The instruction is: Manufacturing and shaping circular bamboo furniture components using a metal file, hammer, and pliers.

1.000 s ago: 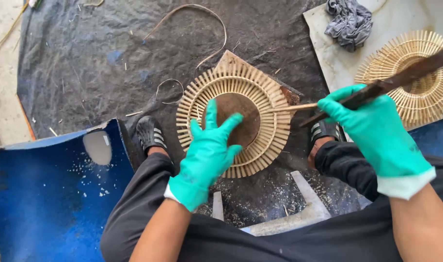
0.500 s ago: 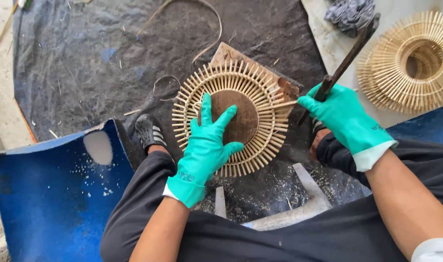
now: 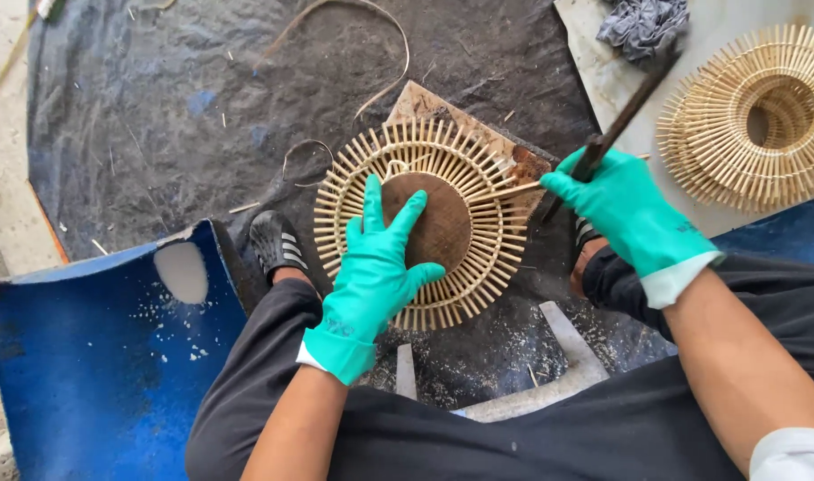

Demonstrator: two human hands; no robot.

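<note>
Currently left hand [image 3: 371, 267] lies flat, fingers spread, on the round bamboo-slat ring frame [image 3: 422, 223] over a wooden board [image 3: 514, 160]; right hand [image 3: 625, 209] grips a dark long blade [image 3: 625, 107]. Slats look nearly all fitted; one loose stick [image 3: 505, 190] juts out.

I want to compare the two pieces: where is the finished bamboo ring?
In the head view, the finished bamboo ring lies at the upper right on a pale board, beside a crumpled grey cloth and beyond the right hand.
</note>
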